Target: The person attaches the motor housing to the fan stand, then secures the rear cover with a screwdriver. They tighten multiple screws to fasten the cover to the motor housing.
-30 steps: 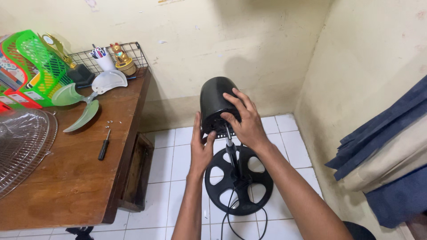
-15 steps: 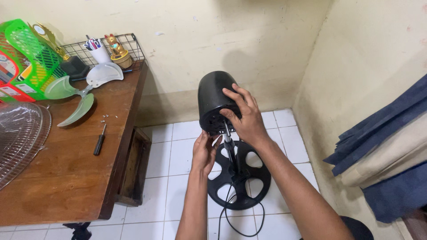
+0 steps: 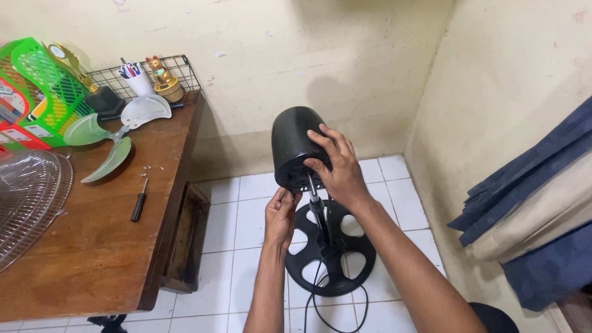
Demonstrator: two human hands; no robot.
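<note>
A black fan motor housing (image 3: 292, 143) sits atop a thin pole (image 3: 318, 213) rising from a round black base (image 3: 330, 253) on the white tiled floor. My right hand (image 3: 336, 165) wraps over the housing's right side and grips it. My left hand (image 3: 281, 214) is just under the housing's lower rim, fingers pinched together at its bottom edge; what they pinch is hidden. A black power cord (image 3: 320, 296) trails from the base.
A wooden table (image 3: 92, 246) on the left carries a green fan blade (image 3: 98, 139), a clear wire grille (image 3: 28, 200), a black screwdriver (image 3: 138, 201), small screws (image 3: 148, 166), green baskets (image 3: 37, 80) and a pen cup (image 3: 137, 80). Blue and beige cloth (image 3: 536, 209) hangs on the right.
My left hand has dropped from the side of the housing to its lower rim and its fingers have closed into a pinch. My right hand stays on the housing.
</note>
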